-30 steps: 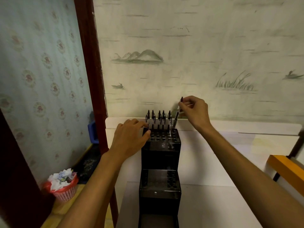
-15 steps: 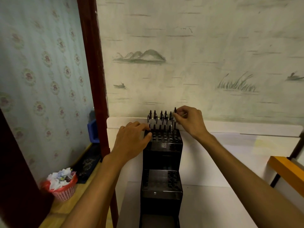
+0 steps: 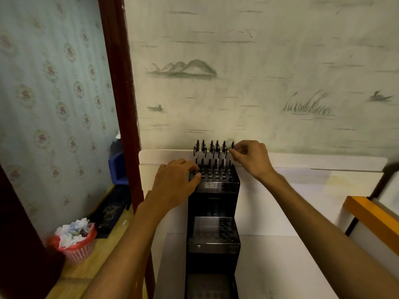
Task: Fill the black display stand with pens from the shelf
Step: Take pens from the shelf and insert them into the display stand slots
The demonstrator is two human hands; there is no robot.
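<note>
I see painted landscape wall (image 3: 259, 72) ahead | dark red post (image 3: 117, 83) left of it | floral wallpaper (image 3: 54, 83) beyond post | red basket (image 3: 75, 244) at its foot

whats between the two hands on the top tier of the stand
In the head view, rows of upright pens and open holes in the black display stand sit between the left hand and right hand.
</note>
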